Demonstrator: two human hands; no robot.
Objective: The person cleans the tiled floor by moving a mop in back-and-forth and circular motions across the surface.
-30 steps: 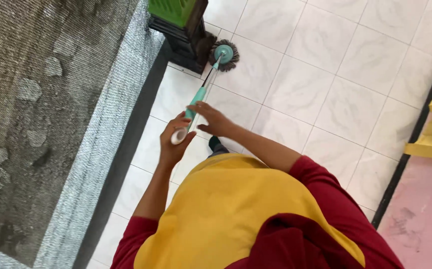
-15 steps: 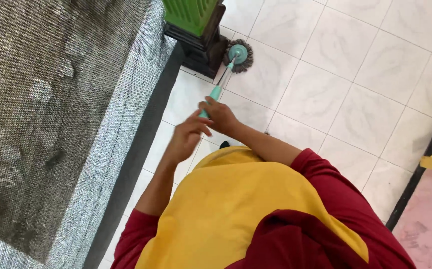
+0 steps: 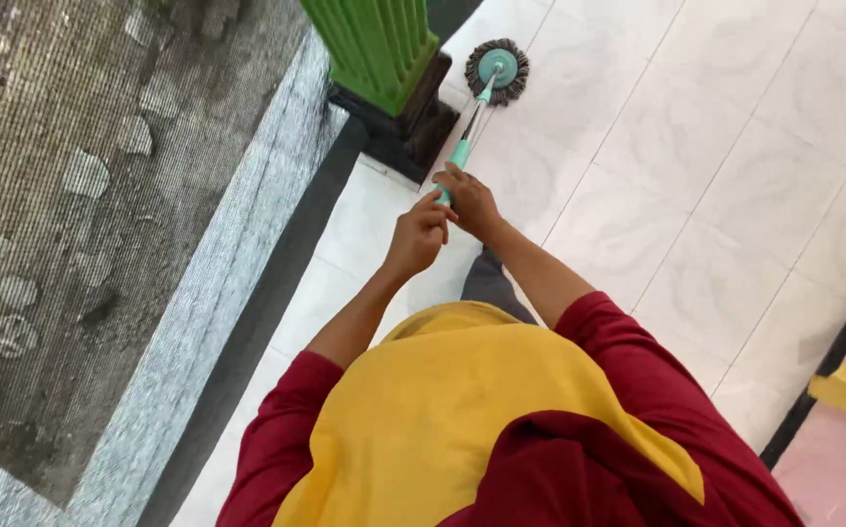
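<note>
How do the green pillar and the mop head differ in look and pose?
The green pillar is ribbed, bright green and upright on a dark base; the mop head is round, flat on the white tile floor, with dark fringe around a teal hub. The pillar is much bigger. Both are close together.

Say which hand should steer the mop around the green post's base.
Right, probably. The right hand grips lower on the mop handle, nearer the mop head beside the post base. The left hand holds the handle's top end.
</note>
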